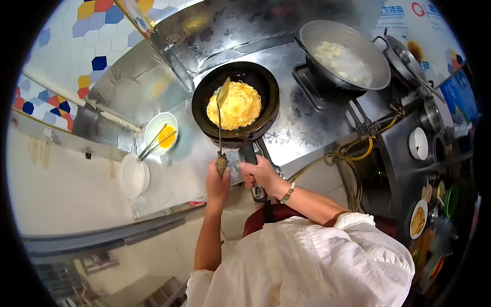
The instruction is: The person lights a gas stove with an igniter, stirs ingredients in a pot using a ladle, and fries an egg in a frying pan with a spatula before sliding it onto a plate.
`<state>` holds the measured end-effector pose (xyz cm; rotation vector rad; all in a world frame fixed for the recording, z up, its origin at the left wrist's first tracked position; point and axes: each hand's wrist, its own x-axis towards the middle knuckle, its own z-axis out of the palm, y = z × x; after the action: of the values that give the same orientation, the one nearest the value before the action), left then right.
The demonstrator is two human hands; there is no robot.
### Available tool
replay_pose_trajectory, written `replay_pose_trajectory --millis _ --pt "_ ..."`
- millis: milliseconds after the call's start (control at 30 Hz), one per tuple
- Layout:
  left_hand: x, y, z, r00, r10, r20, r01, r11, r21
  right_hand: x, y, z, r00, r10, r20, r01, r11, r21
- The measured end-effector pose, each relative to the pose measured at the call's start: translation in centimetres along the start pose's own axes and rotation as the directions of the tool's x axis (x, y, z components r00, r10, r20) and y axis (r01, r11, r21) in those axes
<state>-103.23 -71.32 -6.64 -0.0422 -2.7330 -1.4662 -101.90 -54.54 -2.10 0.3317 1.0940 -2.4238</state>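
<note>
Yellow omelette (234, 106) fills black pan (236, 100) on steel tabletop (302, 130). Left hand (218, 180) grips spatula (221, 120), blade over the egg. Right hand (261, 173) clenches pan handle (251, 163). White bowl (160, 133) holds beaten egg and chopsticks (155, 144); big wok (345, 55) holds pale food.

Both bare arms reach forward side by side, the left hand (218, 180) shut in a fist with its thumb up, the right hand (261, 174) curled shut just beside it, a band on its wrist.
</note>
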Motion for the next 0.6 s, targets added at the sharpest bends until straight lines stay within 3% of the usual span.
replay_pose_trajectory --millis 33,67,133,200,300,333,400,433,500,600 --pt "-0.1 1.9 -0.7 0.991 -0.121 0.060 0.130 0.972 -0.196 -0.4 -0.4 0.6 0.999 0.018 -0.043 -0.018 1.000 0.008" --pt "-0.2 2.0 -1.2 0.991 -0.109 0.077 0.123 0.972 -0.202 -0.9 -0.8 1.3 0.996 0.039 -0.083 -0.037 0.999 0.019" --pt "0.3 2.4 -2.7 0.985 -0.137 0.108 0.171 0.883 -0.437 -1.3 -0.8 1.5 0.998 0.023 -0.060 -0.019 0.997 0.076" --pt "0.8 3.2 -5.0 0.990 -0.064 0.129 0.116 0.885 -0.451 -2.6 -1.0 2.4 0.998 0.009 -0.062 -0.006 0.998 0.055" --pt "2.2 3.5 -7.9 0.984 0.175 -0.025 -0.159 0.814 -0.559 -4.4 -1.7 3.3 0.997 -0.053 -0.055 0.054 0.999 0.009" --pt "2.9 3.6 -8.8 0.963 0.268 -0.037 -0.246 0.811 -0.530 -5.1 -1.9 3.4 0.996 -0.080 -0.030 0.079 0.996 -0.029" --pt "3.9 3.9 -10.3 0.987 0.147 0.064 -0.094 0.853 -0.513 -6.1 -2.1 3.2 0.991 -0.123 -0.052 0.119 0.989 -0.089" --pt "3.9 3.5 -10.7 0.985 0.154 0.072 -0.096 0.853 -0.513 -6.5 -2.1 3.0 0.991 -0.125 -0.046 0.118 0.983 -0.140" --pt "4.0 2.5 -11.3 0.992 0.051 0.119 -0.003 0.927 -0.375 -7.3 -2.1 2.7 0.991 -0.128 -0.034 0.118 0.970 -0.214" --pt "4.3 0.5 -11.0 0.986 0.084 0.142 -0.048 0.970 -0.236 -8.3 -2.1 3.0 0.992 -0.114 -0.058 0.101 0.977 -0.189"
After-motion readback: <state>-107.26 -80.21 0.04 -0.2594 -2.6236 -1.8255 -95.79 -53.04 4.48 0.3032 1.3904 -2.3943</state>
